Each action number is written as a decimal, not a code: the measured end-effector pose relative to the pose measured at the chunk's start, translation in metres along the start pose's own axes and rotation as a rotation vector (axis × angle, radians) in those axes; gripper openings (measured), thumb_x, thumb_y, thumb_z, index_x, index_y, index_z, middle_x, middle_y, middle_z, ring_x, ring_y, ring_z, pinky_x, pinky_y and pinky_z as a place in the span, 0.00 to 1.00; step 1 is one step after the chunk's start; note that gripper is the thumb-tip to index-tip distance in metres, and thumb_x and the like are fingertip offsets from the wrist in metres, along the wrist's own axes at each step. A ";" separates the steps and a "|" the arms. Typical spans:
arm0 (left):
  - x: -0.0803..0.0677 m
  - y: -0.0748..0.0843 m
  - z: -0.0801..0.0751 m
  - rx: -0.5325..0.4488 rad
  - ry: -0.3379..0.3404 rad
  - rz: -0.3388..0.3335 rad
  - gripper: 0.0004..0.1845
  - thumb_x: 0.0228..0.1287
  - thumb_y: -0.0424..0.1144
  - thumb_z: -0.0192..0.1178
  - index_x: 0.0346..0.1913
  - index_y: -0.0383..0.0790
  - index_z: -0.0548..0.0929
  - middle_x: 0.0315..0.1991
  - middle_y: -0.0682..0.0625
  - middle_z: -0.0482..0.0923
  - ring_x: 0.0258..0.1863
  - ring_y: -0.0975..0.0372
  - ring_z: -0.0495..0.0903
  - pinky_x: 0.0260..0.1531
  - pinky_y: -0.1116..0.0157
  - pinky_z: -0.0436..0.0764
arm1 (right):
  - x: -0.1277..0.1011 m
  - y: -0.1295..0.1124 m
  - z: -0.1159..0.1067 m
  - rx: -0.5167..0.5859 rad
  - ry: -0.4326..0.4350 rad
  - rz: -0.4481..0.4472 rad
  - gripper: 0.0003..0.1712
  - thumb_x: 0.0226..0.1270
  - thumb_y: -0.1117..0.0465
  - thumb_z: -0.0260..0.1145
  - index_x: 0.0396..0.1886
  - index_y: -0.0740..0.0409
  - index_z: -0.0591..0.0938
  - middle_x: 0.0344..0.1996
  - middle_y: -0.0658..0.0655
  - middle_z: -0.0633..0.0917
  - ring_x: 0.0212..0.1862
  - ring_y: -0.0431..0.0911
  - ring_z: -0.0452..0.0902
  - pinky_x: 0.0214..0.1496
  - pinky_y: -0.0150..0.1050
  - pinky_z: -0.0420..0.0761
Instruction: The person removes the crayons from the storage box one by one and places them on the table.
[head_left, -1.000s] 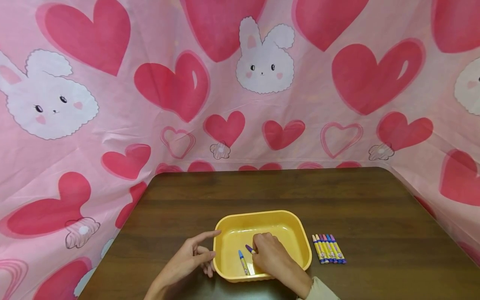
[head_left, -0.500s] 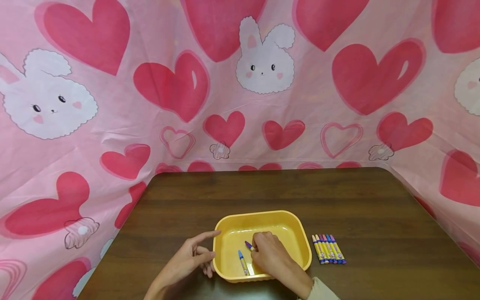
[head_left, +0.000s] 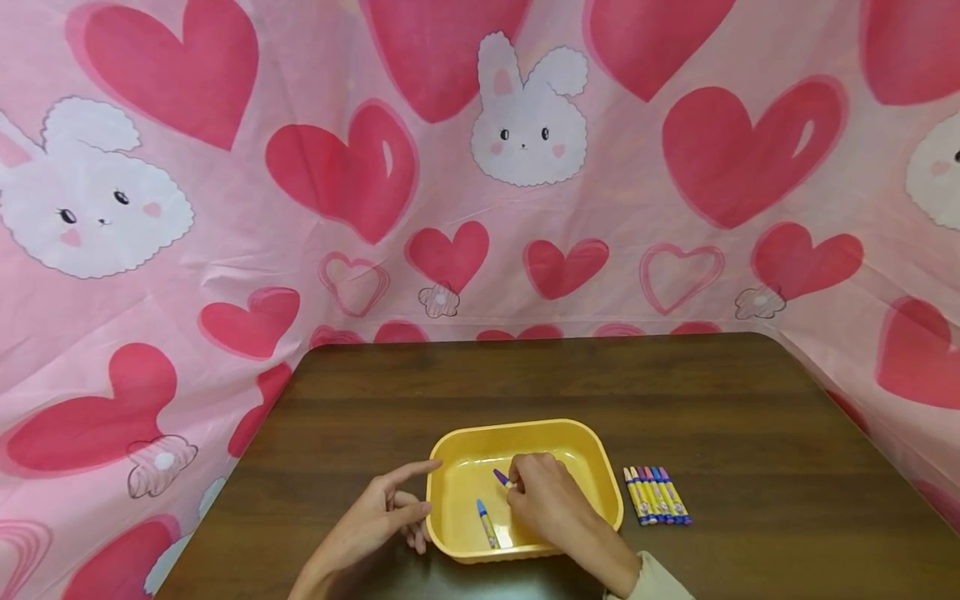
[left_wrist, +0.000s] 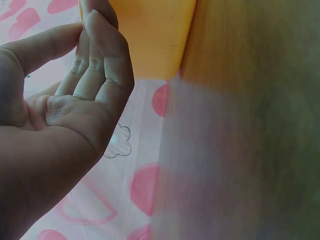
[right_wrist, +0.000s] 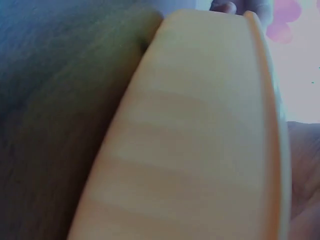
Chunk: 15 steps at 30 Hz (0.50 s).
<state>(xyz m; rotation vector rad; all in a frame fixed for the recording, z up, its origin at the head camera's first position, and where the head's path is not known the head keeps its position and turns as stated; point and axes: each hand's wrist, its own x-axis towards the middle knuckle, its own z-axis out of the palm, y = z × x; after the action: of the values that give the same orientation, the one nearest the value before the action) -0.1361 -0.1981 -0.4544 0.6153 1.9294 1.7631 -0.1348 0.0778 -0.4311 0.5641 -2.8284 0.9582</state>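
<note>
Pinching a purple crayon (head_left: 501,477) between thumb and curled fingertips, the right hand (head_left: 551,508) hovers inside the shallow yellow plastic tray (head_left: 592,454), with the crayon's tip pointing up and away over the tray floor. One blue crayon (head_left: 487,523) already lies flat on that floor, near the front left corner and just left of the hand. The left hand (head_left: 375,525) rests against the tray's left outer wall, its fingers loosely extended and close together, the index finger reaching along the rim; in the left wrist view the fingertips touch the yellow wall. On the dark brown wooden table (head_left: 525,375), just right of the tray, a neat row of wrapped crayons (head_left: 657,497) lies side by side, untouched. Judging by this, the work is at an early stage: one crayon sits in the tray, a second is held above it, and most remain on the table.
</note>
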 end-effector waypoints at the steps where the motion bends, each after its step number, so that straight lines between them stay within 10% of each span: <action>1: 0.000 0.001 0.000 0.000 0.002 -0.007 0.29 0.75 0.31 0.52 0.75 0.28 0.58 0.28 0.30 0.82 0.25 0.60 0.84 0.30 0.53 0.87 | -0.001 0.000 -0.002 -0.001 0.009 -0.001 0.07 0.50 0.72 0.67 0.22 0.57 0.80 0.21 0.47 0.77 0.24 0.39 0.67 0.24 0.31 0.70; 15: -0.001 0.000 -0.001 -0.005 -0.006 0.002 0.30 0.75 0.30 0.52 0.75 0.28 0.57 0.29 0.29 0.82 0.25 0.60 0.84 0.30 0.53 0.87 | -0.019 0.012 -0.037 -0.016 0.168 0.078 0.07 0.49 0.71 0.70 0.25 0.55 0.83 0.20 0.42 0.78 0.25 0.35 0.71 0.28 0.31 0.76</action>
<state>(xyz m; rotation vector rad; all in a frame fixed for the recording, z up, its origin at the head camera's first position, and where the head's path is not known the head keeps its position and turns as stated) -0.1363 -0.1993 -0.4540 0.6202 1.9207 1.7644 -0.1228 0.1142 -0.4126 0.3561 -2.7227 0.9466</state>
